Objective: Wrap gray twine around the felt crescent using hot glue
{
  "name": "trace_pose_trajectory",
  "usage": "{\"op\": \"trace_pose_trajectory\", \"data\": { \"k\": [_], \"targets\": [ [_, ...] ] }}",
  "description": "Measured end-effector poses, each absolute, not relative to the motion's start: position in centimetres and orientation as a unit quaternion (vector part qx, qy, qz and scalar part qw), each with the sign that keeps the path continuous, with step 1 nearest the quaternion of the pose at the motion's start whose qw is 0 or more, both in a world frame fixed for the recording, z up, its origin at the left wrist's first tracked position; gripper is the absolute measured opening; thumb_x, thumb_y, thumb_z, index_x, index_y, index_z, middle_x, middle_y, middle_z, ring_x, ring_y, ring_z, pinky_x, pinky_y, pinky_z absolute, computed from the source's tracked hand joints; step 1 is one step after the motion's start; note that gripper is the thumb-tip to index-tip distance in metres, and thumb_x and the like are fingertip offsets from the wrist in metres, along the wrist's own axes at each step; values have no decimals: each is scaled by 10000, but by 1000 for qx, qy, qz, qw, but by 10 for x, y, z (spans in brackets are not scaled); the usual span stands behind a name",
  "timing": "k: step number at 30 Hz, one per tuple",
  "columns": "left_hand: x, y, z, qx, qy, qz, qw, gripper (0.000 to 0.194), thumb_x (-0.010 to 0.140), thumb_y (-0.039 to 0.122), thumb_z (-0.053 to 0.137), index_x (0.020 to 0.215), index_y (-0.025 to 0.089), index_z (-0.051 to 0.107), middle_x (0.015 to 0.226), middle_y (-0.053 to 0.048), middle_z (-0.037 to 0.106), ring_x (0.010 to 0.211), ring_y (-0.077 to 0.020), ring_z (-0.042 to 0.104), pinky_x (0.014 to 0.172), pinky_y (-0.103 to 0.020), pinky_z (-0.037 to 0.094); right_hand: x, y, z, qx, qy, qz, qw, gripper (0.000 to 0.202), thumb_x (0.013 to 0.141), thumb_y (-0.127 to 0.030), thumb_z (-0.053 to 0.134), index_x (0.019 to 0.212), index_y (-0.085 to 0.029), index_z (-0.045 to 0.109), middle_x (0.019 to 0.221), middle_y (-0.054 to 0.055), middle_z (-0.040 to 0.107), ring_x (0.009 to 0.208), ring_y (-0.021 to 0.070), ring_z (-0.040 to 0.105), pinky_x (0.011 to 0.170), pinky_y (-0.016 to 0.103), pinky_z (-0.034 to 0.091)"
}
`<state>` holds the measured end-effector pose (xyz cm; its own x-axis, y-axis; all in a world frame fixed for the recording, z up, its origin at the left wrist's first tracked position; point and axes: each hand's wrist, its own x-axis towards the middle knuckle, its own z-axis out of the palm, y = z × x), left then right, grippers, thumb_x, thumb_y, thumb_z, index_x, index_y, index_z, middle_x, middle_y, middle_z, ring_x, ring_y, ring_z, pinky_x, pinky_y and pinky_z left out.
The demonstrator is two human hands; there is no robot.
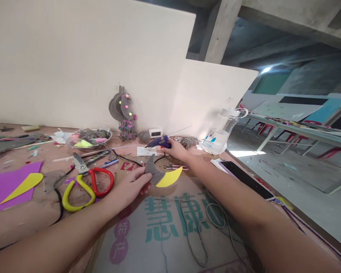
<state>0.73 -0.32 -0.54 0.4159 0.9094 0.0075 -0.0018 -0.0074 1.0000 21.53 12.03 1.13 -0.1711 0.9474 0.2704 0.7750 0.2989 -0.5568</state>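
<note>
My left hand [134,181] pinches a yellow crescent [170,178] at its left half, which is wound in grey yarn [154,172]; the right half is bare yellow. Farther off, my right hand [176,150] grips a dark blue hot glue gun [162,142], its nozzle pointing left above a small white card [146,151]. A loose length of grey yarn [200,236] lies in loops on the printed cardboard sheet [136,242] below my hands. Beyond the crescent, small scissors or snips [174,167] lie near my right wrist.
Large scissors [85,174] with red and yellow handles lie left, near purple sheets [14,184] and a yellow cutout [24,186]. Behind are a cluttered tray [88,140], a pom-pom decorated hanging [125,113] and a yarn ball [144,136]. Right stand a water bottle [217,132] and a phone [246,178].
</note>
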Motion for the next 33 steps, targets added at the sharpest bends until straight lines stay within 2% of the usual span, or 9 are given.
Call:
{"op": "trace_pose_trajectory", "data": {
  "k": [5, 9, 12, 15, 19, 22, 26, 29, 33],
  "targets": [
    [7, -4, -6, 591, 370, 387, 603, 211, 816, 349, 467, 711, 166, 488, 551, 45, 496, 499, -83, 446, 494, -193, 324, 216, 125, 11, -592, -732, 139, 308, 376, 700, -311, 657, 1017, -121, 585, 1020, 117, 640, 916, 218, 585, 814, 313, 431],
    [7, -4, -4, 605, 365, 384, 595, 215, 812, 340, 466, 683, 170, 485, 544, 42, 505, 490, -86, 452, 488, -197, 326, 223, 115, 29, -593, -720, 176, 314, 245, 744, -321, 602, 863, -108, 623, 774, 98, 674, 683, 185, 619, 634, 272, 476],
    [7, -3, -3, 607, 374, 398, 577, 220, 799, 342, 476, 661, 171, 487, 531, 42, 514, 482, -88, 467, 479, -196, 338, 229, 93, 46, -574, -719, 217, 327, 280, 811, -360, 513, 864, -111, 629, 696, 85, 666, 595, 144, 613, 557, 234, 481],
    [6, -1, -5, 585, 394, 420, 571, 226, 776, 367, 493, 665, 170, 501, 509, 51, 502, 447, -85, 459, 447, -193, 337, 236, 62, 58, -555, -715, 238, 352, 328, 844, -405, 456, 952, -142, 620, 797, 86, 678, 657, 139, 629, 604, 243, 503],
    [5, 2, -8, 571, 422, 441, 549, 237, 753, 379, 510, 647, 166, 508, 490, 52, 493, 423, -86, 448, 421, -194, 340, 244, 14, 54, -509, -702, 274, 416, 304, 779, -421, 560, 961, -181, 597, 931, 74, 659, 767, 175, 626, 697, 309, 513],
    [5, 2, -8, 562, 432, 451, 542, 228, 750, 372, 516, 646, 170, 499, 499, 47, 506, 429, -87, 455, 424, -194, 349, 248, -17, 38, -510, -696, 249, 440, 273, 774, -429, 569, 895, -185, 589, 845, 57, 635, 765, 184, 596, 723, 334, 488],
    [5, 1, -7, 520, 430, 465, 573, 217, 753, 388, 510, 694, 180, 502, 515, 43, 525, 432, -93, 469, 419, -195, 357, 247, -46, 22, -473, -734, 260, 412, 218, 803, -413, 538, 836, -201, 573, 821, 38, 599, 772, 174, 566, 698, 298, 464],
    [5, -1, -7, 539, 440, 457, 554, 264, 765, 436, 496, 704, 179, 510, 522, 38, 529, 441, -101, 481, 432, -206, 374, 243, -54, 17, -465, -757, 284, 361, 198, 762, -395, 600, 819, -208, 568, 765, 19, 593, 728, 168, 565, 642, 271, 454],
    [5, -3, -5, 605, 431, 426, 517, 292, 795, 448, 476, 681, 180, 500, 543, 42, 511, 466, -94, 478, 461, -206, 373, 235, -55, 16, -477, -767, 290, 317, 235, 719, -412, 646, 777, -196, 572, 734, 13, 595, 702, 165, 558, 642, 269, 439]
  ]
}}
